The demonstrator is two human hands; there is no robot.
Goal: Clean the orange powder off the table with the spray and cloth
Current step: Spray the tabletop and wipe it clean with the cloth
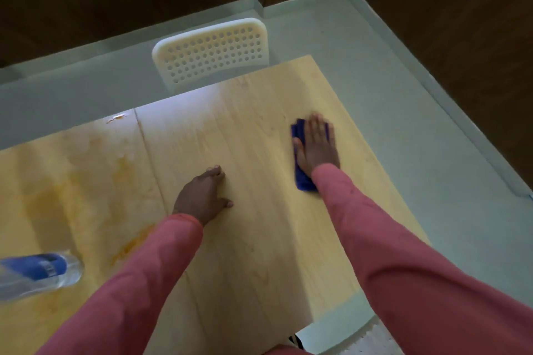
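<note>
Nearest us, to the left of our left forearm and well apart from both hands, the spray bottle [37, 272] lay on its side on the bench [259, 239], clear with a blue label, touched by neither hand. Just beyond it, still on the left of our left hand [203, 196], the orange powder [95, 190] showed as a wet, smeared stain spreading across the left board of the bench, with a darker streak close beside our left sleeve. Our left hand rested on the bare wood between the stain and the cloth, fingers loosely bent and spread, holding nothing; it looked to us like a brace. Farther out and to the right, our right hand [317, 147] lay flat with straight fingers pressing down on the blue cloth [301, 179], which stuck out from under the palm toward the wrist and past the thumb side; the fingertips were blurred, so we judged it to be mid-wipe. We took the step in hand to be the wiping, but on the right part of the bench, where we could see little or no orange. The stain sat well apart from the cloth, so the next move called for carrying the cloth leftward past the left hand and scrubbing the smeared patch, perhaps with more spray first. Beyond the far edge of the bench stood a white perforated chair [213, 49].
</note>
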